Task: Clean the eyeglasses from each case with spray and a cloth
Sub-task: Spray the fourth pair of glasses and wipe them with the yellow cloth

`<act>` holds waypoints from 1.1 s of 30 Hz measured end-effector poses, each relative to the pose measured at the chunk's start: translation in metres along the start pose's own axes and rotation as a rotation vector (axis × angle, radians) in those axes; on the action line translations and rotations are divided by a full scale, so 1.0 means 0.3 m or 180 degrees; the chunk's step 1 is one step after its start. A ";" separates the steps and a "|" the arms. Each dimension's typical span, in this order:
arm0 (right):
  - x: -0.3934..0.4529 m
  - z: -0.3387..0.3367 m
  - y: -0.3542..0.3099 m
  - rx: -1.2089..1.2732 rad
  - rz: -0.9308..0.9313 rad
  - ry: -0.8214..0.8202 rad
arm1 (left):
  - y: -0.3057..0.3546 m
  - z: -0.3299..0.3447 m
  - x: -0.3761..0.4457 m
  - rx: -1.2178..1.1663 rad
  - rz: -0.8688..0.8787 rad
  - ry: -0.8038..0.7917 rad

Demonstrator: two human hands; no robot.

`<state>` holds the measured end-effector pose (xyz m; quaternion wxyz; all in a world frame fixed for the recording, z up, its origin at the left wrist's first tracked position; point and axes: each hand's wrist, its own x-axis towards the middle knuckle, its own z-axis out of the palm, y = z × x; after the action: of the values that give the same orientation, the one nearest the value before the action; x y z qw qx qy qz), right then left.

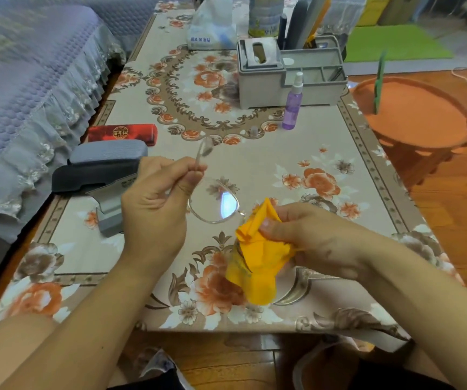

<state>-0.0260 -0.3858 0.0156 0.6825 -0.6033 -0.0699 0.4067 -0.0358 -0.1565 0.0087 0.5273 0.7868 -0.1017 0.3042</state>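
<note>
Head view, left hand: the left hand [153, 204] pinches the clear-framed eyeglasses [215, 202] by the frame near one temple, fingers curled round it, holding them up above the table.
Head view, right hand: the right hand [308, 235] grips a bunched orange-yellow cleaning cloth [254, 254], thumb pressed into its folds.
Eyeglasses: they hang between the two hands; the bare lens catches a bright reflection, and the far lens end disappears into the cloth.
Key relation: the frame's long axis runs from the left hand down and right to the cloth, so the exposed lens lies just left of the right hand, which is the nearer one for wiping.
Spray: the purple spray bottle [293, 104] stands well apart, by the grey desk organiser [291, 77].
Cases: a red hard case [122, 133] lies closed, a grey case [108, 154] beside it, and a dark case [94, 175] lies open.
Surface: the floral tablecloth [325, 153] covers the low table.
Judged step: wiping the lenses.
</note>
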 end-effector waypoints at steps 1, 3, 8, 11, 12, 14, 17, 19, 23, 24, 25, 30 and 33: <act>-0.003 -0.011 -0.002 0.0069 0.0171 -0.0176 | -0.003 -0.005 0.004 0.0037 0.0031 0.0029; -0.002 -0.020 -0.002 0.0117 0.0523 -0.0656 | 0.001 -0.010 0.005 0.0116 0.0171 -0.0039; 0.033 0.002 0.025 -0.0550 0.0731 -0.0702 | 0.007 0.011 -0.011 0.0116 0.0358 -0.0172; 0.044 0.038 0.029 -0.0840 0.0237 -0.0030 | -0.008 0.037 -0.031 -0.0168 -0.0051 -0.0245; 0.043 0.048 0.026 -0.0938 0.0047 0.0155 | -0.010 0.044 -0.036 -0.0186 -0.0135 -0.0256; 0.032 0.054 0.016 -0.0986 -0.0239 0.0314 | -0.013 0.044 -0.032 -0.0272 -0.0228 -0.0241; 0.013 0.036 0.003 -0.0605 -0.0441 0.0341 | -0.023 0.020 -0.010 -0.0236 -0.0258 -0.0071; 0.011 0.027 -0.005 -0.0224 -0.0476 0.0443 | -0.022 0.016 -0.009 -0.0161 -0.0234 0.0020; 0.015 -0.013 -0.017 0.0066 -0.0403 0.0841 | 0.009 0.020 -0.020 -0.0079 -0.0141 0.0166; 0.013 -0.037 -0.029 0.0090 -0.0354 0.0828 | 0.013 0.016 -0.023 -0.0075 -0.0118 0.0167; 0.009 -0.064 -0.044 0.0164 -0.0301 0.0692 | 0.016 0.011 -0.026 -0.0071 -0.0074 0.0138; -0.005 -0.133 -0.068 0.0632 -0.0090 -0.0239 | 0.020 0.017 -0.035 -0.0187 0.0089 -0.0114; 0.006 -0.110 -0.069 0.0895 -0.0051 -0.0709 | 0.018 0.026 -0.043 -0.0272 0.0053 -0.0310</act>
<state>0.0041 -0.4088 0.0245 0.7513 -0.4527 -0.0923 0.4713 -0.0457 -0.1678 0.0034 0.5523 0.7765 -0.1466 0.2653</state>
